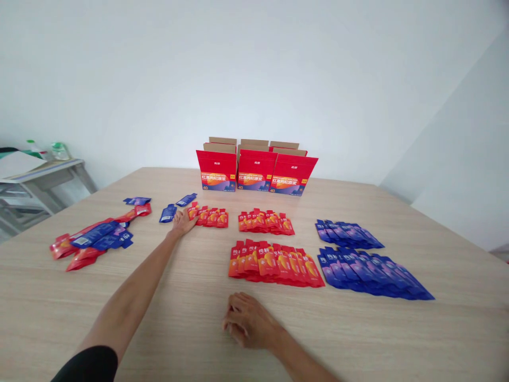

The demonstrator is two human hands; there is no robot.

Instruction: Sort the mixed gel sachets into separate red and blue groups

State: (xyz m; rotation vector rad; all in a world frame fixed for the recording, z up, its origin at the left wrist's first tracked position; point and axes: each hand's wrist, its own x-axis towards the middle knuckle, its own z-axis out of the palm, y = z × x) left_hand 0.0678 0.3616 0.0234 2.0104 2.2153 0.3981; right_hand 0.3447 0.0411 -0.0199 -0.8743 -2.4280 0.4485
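Note:
My left hand (183, 223) reaches far out over the table, its fingers closed on the leftmost red pouch (193, 210) of a short overlapping row of red pouches (212, 217). Just beside that hand lie two loose blue pouches (168, 213), one of them a little farther back. Nearer to me, my right hand (249, 321) rests low over the table with its fingers curled in and nothing visible in them. In front of it lies a longer fanned row of red pouches (274, 263), with another red row (265, 221) behind.
Three open red cartons (257, 171) stand in front, with more cardboard flaps behind them. Two fanned rows of blue pouches (369, 271) lie on the right. A mixed heap of red and blue pouches (97, 236) is on the left. A side desk (43, 172) stands beyond the table.

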